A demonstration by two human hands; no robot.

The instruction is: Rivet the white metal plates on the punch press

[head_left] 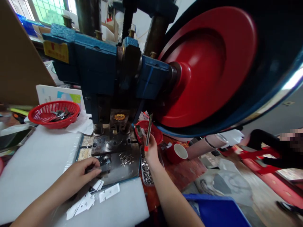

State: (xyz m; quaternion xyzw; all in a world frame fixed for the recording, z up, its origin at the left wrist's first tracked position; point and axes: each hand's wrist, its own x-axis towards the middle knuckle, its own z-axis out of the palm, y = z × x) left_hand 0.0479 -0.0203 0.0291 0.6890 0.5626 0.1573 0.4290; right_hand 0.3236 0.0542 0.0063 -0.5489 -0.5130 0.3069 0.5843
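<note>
Yellow press label (56, 52): writing unreadable | right grip (151, 147): clasping red-ended metal tool (149, 130) | left grip (88, 170): hold unclear, pale plates (109, 193) just beside

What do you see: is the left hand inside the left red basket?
No, the left hand is at the metal plate, apart from that basket.

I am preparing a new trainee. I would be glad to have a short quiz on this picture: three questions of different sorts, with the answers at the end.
1. Multiple choice: which colour is the broad face of the large wheel on the press?
A) yellow
B) red
C) white

2. True or false: the left hand is nearer to the white flat pieces than the right hand is.

3. Open question: which hand is nearer to the shallow red container right of the press's base?

Key: 1. B; 2. True; 3. The right hand.
</note>
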